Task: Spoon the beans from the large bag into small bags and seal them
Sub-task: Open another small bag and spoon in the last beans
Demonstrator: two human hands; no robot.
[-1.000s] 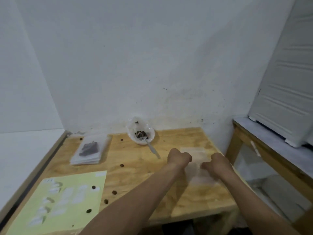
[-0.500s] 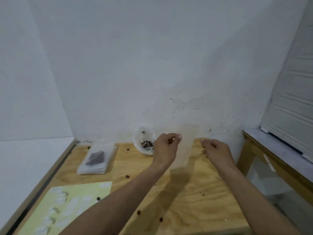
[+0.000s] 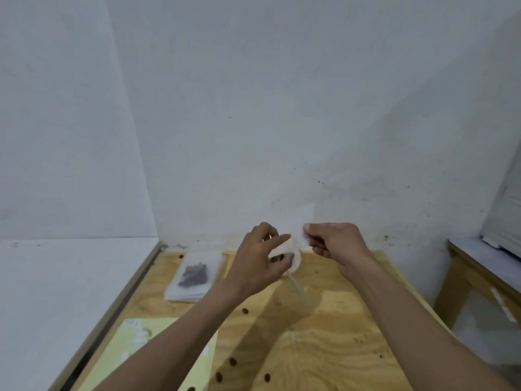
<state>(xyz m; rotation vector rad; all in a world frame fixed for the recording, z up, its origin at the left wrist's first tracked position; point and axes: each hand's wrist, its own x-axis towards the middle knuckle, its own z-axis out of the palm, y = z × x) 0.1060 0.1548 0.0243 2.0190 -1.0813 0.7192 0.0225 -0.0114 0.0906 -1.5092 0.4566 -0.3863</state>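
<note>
Both hands hold a small clear bag (image 3: 299,237) up in the air above the back of the wooden table (image 3: 338,334). My left hand (image 3: 260,261) pinches its top edge on the left, and my right hand (image 3: 337,244) pinches it on the right. The bag is nearly see-through and hangs down between them. Behind my left hand sits the white large bag (image 3: 294,259) of beans, mostly hidden. A spoon handle (image 3: 294,285) sticks out of it toward me.
A stack of flat small bags (image 3: 194,275), the top one holding dark beans, lies at the back left. Loose beans (image 3: 245,310) are scattered over the table. A pale green sheet (image 3: 158,348) lies at the front left. A side table (image 3: 479,266) stands at the right.
Both hands lifted the small clear bag off the table's right side and carried it up and toward the middle. The hands have come closer together at its top edge.
</note>
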